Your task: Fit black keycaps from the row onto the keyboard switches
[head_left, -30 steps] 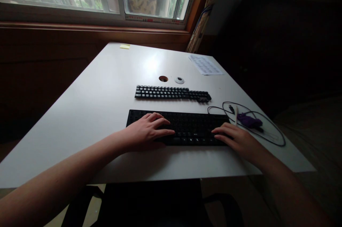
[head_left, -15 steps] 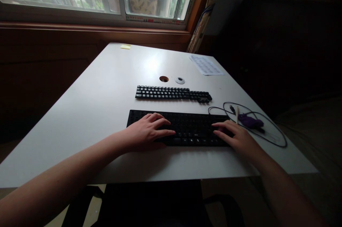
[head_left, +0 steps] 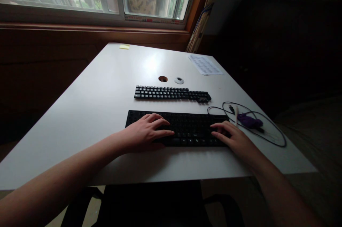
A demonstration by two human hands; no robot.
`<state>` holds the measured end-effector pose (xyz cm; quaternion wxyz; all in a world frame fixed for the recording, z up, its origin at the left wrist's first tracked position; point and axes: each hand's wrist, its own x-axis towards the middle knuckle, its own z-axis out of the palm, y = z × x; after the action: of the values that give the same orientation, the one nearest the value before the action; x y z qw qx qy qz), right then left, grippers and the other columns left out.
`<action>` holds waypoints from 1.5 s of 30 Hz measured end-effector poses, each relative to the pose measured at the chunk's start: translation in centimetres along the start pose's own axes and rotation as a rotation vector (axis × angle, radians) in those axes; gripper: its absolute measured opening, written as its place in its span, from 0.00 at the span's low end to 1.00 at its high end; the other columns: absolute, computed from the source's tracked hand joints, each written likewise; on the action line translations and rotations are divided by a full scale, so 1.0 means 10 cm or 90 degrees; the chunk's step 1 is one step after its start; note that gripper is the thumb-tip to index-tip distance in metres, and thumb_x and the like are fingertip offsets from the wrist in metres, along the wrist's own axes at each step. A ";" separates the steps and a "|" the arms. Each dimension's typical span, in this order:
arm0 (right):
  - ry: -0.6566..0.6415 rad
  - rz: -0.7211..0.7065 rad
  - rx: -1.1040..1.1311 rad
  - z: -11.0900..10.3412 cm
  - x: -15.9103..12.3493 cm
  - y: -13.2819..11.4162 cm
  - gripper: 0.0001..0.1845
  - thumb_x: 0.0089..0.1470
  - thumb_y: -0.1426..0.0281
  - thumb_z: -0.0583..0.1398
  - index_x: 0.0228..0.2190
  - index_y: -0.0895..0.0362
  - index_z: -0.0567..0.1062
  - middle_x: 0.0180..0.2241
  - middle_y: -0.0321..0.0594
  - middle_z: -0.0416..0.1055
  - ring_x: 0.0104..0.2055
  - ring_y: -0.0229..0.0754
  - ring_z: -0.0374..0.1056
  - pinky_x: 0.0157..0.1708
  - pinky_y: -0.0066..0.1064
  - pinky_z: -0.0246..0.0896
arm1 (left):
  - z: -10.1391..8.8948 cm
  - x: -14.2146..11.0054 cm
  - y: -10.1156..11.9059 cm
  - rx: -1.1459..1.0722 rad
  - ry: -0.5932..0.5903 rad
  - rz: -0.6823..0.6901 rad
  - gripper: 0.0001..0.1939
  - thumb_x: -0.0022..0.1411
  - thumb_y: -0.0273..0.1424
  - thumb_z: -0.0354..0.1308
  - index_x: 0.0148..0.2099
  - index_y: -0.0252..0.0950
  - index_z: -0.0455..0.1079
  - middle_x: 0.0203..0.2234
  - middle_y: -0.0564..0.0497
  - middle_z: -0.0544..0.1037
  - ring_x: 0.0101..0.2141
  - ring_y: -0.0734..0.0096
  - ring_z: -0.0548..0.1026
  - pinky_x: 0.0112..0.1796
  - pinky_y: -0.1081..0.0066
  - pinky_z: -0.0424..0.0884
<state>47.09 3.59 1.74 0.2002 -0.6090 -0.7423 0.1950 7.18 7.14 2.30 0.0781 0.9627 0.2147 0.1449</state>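
Note:
A black keyboard point(head_left: 187, 127) lies near the front of the white table; many of its key positions look bare of caps, though the dark surface is hard to read. Across its left part rests my left hand point(head_left: 149, 129), palm down with fingers stretched out and apart. My right hand point(head_left: 232, 136) is at the right part of the keyboard, fingers curved, with a gap between thumb and forefinger. I see nothing held there. Behind the keyboard, loose black keycaps point(head_left: 160, 92) stand close together in rows.
A black cable point(head_left: 280, 132) loops at the right around a purple cloth bag point(head_left: 249, 120) and a pale thin stick point(head_left: 236, 114). Printed papers point(head_left: 205, 65), a yellow sticky note point(head_left: 124, 46) and a table hole point(head_left: 163, 79) lie farther back. A chair point(head_left: 152, 202) stands in front.
My right hand's fingers have curled slightly more over the keyboard's right part. My left hand stays in place; the whole view has shifted slightly.

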 end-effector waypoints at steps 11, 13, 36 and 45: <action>0.105 -0.111 -0.042 0.13 -0.14 0.04 0.12 0.66 0.60 0.58 0.46 0.46 0.78 0.42 0.43 0.69 0.47 0.51 0.68 0.49 0.47 0.66 | 0.02 0.00 -0.01 0.006 -0.004 0.003 0.27 0.69 0.40 0.60 0.68 0.48 0.64 0.62 0.44 0.68 0.60 0.49 0.64 0.60 0.47 0.64; 0.138 -0.148 -0.070 0.16 -0.18 0.04 0.13 0.65 0.62 0.59 0.48 0.45 0.79 0.42 0.43 0.68 0.46 0.51 0.67 0.49 0.48 0.65 | 0.02 0.00 -0.01 0.007 -0.008 0.002 0.27 0.69 0.40 0.60 0.68 0.48 0.64 0.62 0.44 0.68 0.60 0.49 0.64 0.60 0.48 0.64; 0.039 -0.331 -0.204 -0.19 0.01 0.10 0.15 0.64 0.66 0.61 0.51 0.44 0.81 0.45 0.44 0.72 0.47 0.49 0.67 0.47 0.45 0.65 | 0.00 0.00 0.00 0.013 -0.014 0.001 0.26 0.70 0.40 0.59 0.68 0.47 0.64 0.62 0.44 0.68 0.59 0.48 0.64 0.59 0.48 0.65; 0.127 -0.223 -0.134 0.04 0.01 0.10 0.15 0.63 0.63 0.62 0.51 0.47 0.79 0.45 0.44 0.69 0.48 0.50 0.68 0.49 0.46 0.67 | 0.01 0.00 0.00 0.008 -0.008 0.002 0.27 0.69 0.40 0.60 0.68 0.47 0.64 0.62 0.44 0.69 0.59 0.49 0.64 0.60 0.48 0.64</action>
<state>47.71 3.81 0.84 0.2389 -0.5044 -0.8296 0.0178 7.20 7.17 2.25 0.0729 0.9645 0.2133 0.1379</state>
